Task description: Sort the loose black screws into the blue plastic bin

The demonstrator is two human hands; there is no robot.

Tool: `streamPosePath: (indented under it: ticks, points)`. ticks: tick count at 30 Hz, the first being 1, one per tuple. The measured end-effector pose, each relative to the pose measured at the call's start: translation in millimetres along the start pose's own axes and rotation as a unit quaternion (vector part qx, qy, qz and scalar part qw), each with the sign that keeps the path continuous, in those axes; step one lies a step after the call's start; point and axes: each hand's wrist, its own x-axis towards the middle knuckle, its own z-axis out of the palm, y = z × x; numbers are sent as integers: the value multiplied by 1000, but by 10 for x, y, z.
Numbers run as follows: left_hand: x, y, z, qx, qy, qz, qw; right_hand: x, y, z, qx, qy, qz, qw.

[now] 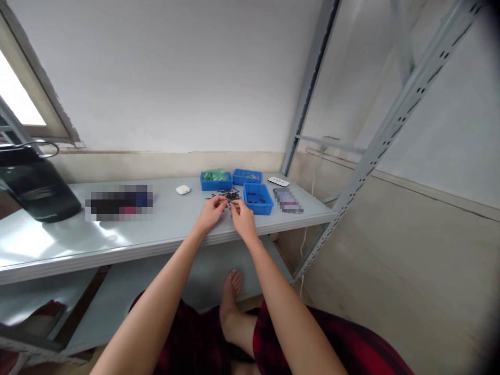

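Near the front edge of the grey shelf [156, 229], my left hand [213, 211] and my right hand [242, 216] are close together with fingertips pinched. Whatever they pinch is too small to name. Just beyond the fingers lies a loose pile of small black screw-like pieces [232, 195]. A blue bin [258, 208] with a few dark pieces in it stands right beside my right hand. Behind the pile is a blue bin [216, 185] with green plastic bags [215, 175]. Another blue bin [247, 173] next to it holds small shiny pieces.
A dark bottle [39, 182] stands at the far left, beside a blurred dark item [119, 203]. A white earbud case [183, 190] lies mid-shelf. On the right are a white flat object [278, 182], a blurred phone-like item [288, 200] and the metal rack post [375, 151].
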Motion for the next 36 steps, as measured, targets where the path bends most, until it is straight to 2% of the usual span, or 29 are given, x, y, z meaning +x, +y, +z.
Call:
streamPosePath:
  ticks: [4, 9, 13, 19, 26, 36]
  points:
    - [-14, 65, -24, 49, -32, 27, 998, 7, 10, -11, 14, 5, 20, 1000]
    - [-28, 79, -24, 51, -53, 40, 997, 18, 27, -11, 23, -9, 8, 1000]
    - [-24, 34, -6, 11, -31, 8, 999, 21, 36, -8, 32, -15, 29, 999]
    - [-29, 57, 0, -4, -7, 13, 1000, 1, -35, -42, 73, -4, 34, 997]
    - [-49, 119, -7, 45, -38, 26, 998, 7, -51, -53, 82, 16, 55, 995]
    - [-38, 84, -4, 21, 5, 17, 1000, -16, -38, -51, 22, -42, 10, 999]
